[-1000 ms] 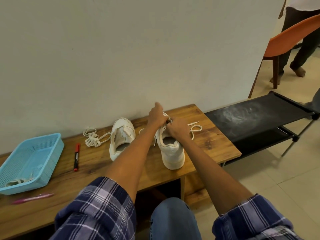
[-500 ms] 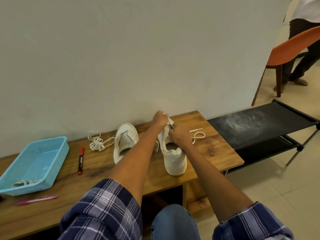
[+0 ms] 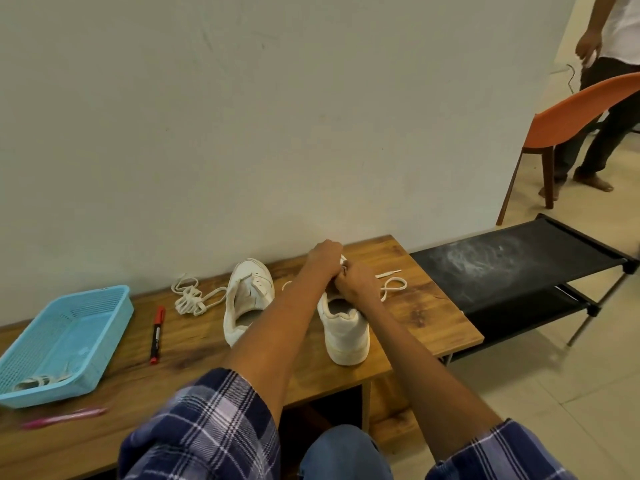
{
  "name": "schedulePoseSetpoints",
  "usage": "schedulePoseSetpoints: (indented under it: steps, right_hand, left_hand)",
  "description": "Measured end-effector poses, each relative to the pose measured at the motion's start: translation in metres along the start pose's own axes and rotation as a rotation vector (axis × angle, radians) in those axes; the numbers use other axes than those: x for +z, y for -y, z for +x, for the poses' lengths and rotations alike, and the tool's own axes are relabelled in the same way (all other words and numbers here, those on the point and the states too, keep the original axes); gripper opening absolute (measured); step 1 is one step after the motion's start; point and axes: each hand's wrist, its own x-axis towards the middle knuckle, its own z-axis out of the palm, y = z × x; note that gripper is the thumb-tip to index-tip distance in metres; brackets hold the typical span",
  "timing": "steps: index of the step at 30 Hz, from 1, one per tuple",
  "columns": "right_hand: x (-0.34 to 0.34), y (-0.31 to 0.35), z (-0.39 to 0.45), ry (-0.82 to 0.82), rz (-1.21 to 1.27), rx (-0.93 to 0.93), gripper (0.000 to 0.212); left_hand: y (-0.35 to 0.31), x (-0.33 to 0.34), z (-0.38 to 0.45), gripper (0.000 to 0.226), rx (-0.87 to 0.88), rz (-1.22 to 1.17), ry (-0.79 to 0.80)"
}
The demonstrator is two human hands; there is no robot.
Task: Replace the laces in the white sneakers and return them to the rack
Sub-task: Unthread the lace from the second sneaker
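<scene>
Two white sneakers stand on the wooden bench (image 3: pixel 429 323), heels toward me. Over the front of the right sneaker (image 3: pixel 344 332), my left hand (image 3: pixel 323 259) and my right hand (image 3: pixel 356 282) meet, fingers curled and pinching its white lace (image 3: pixel 393 285), whose loose loop and tip trail to the right on the wood. What the fingers do at the eyelets is hidden. The left sneaker (image 3: pixel 247 296) stands unlaced beside my left forearm. A bundled spare lace (image 3: pixel 190 299) lies left of it. The black shoe rack (image 3: pixel 519 268) stands to the bench's right.
A blue plastic basket (image 3: pixel 65 344) holding an old lace sits at the bench's left end, a red marker (image 3: pixel 157 334) beside it and a pink pen (image 3: pixel 65 417) near the front edge. An orange chair (image 3: pixel 581 116) and a standing person (image 3: pixel 609 81) are at far right.
Both hands stay pinched together at the front of the right sneaker, shifting only slightly. My head has tilted up, so the bench sits lower in view. The person at right moved.
</scene>
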Motion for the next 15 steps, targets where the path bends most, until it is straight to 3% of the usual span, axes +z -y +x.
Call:
schedulePoseSetpoints:
  steps: [6,15]
  right_hand:
    - [0.0029,-0.0029,0.0022,-0.016,0.010,-0.008,0.033]
    - [0.0063,-0.0051,0.0045,-0.063,-0.015,0.028,0.036]
  left_hand:
    - [-0.0061,0.0021,-0.0037,0.023,-0.047,0.009,-0.101]
    - [-0.0058,0.0086,-0.0056,0.021,-0.231,-0.186,-0.299]
